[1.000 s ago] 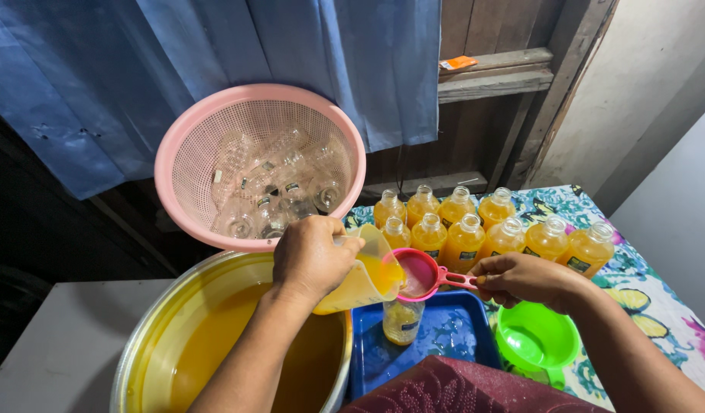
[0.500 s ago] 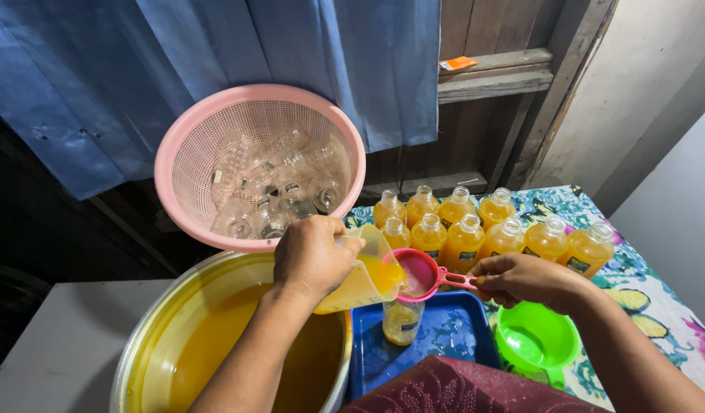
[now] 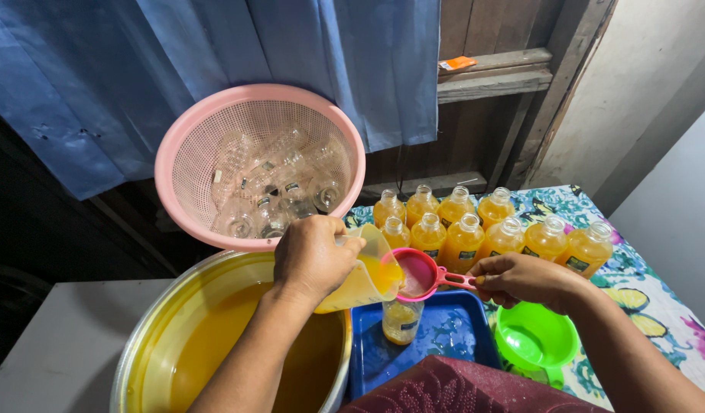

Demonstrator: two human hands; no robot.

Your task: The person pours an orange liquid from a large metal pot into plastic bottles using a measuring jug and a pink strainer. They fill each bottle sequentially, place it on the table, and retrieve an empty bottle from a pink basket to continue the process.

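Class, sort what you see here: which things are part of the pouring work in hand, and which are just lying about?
In use:
left hand tilting the clear plastic jug of orange liquid
right hand holding the pink round strainer
small glass bottle under it
blue plastic tray
large metal pot of orange liquid

Lying about:
green plastic funnel
pink mesh basket of empty bottles
blue curtain

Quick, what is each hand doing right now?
Left hand: closed around a clear jug of orange liquid, tipped over the strainer.
Right hand: closed on the handle of a pink strainer, above a small bottle.
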